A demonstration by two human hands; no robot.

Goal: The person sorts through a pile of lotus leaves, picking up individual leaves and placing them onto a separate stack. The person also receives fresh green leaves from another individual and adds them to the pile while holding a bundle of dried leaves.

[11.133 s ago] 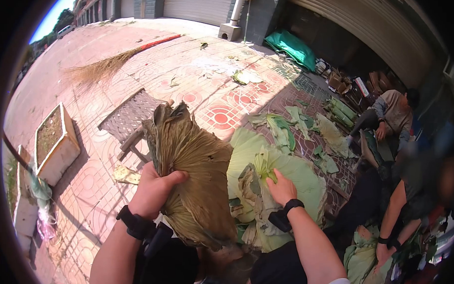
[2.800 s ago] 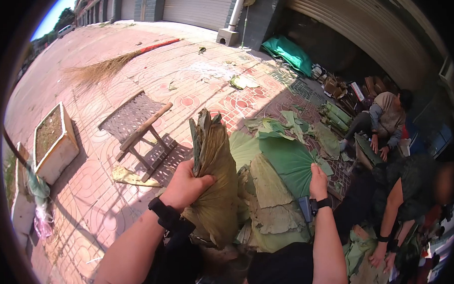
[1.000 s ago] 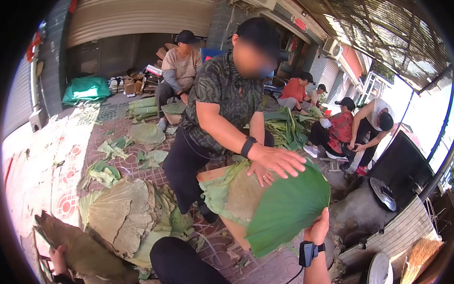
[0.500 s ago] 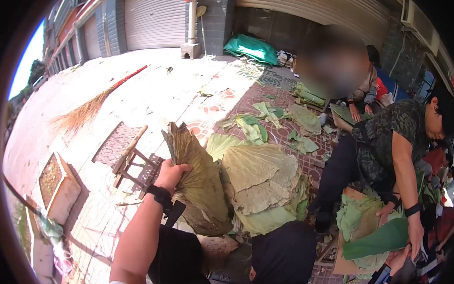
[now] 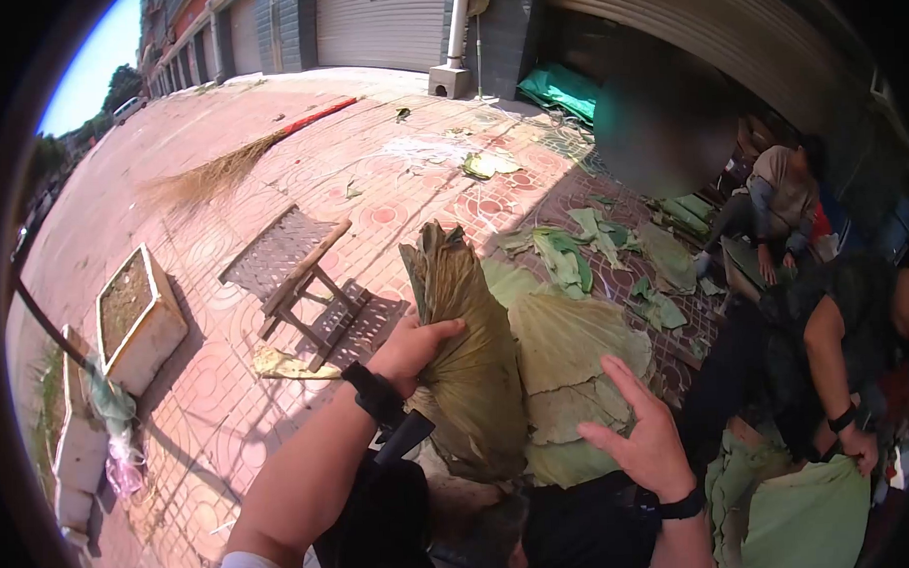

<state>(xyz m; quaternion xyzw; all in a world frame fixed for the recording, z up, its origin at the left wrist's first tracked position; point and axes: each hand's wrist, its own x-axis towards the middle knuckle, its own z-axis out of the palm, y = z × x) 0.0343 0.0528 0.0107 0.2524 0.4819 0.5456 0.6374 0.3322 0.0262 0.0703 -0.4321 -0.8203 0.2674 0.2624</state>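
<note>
My left hand (image 5: 417,350) is closed around the narrow, gathered end of a folded bundle of dried brownish-green lotus leaves (image 5: 476,378), which stands roughly upright above my lap. To its right, my right hand (image 5: 645,438) is raised with fingers stretched and thumb apart, holding nothing. Behind that hand, broad flat lotus leaves (image 5: 572,345) lie in a pale green-brown stack. The bundle hides part of the stack's left side.
A co-worker's hand (image 5: 861,448) grips a large green leaf (image 5: 808,512) at lower right. Another person sits farther back among scattered leaves (image 5: 564,260). Left are a low woven stool (image 5: 288,252), a broom (image 5: 220,172) and a soil-filled box (image 5: 141,330).
The view has swung left, so the scene shifts right. My right hand now shows open before the leaf stack. My left hand keeps its hold on the bundle. The co-worker's leaf has changed position.
</note>
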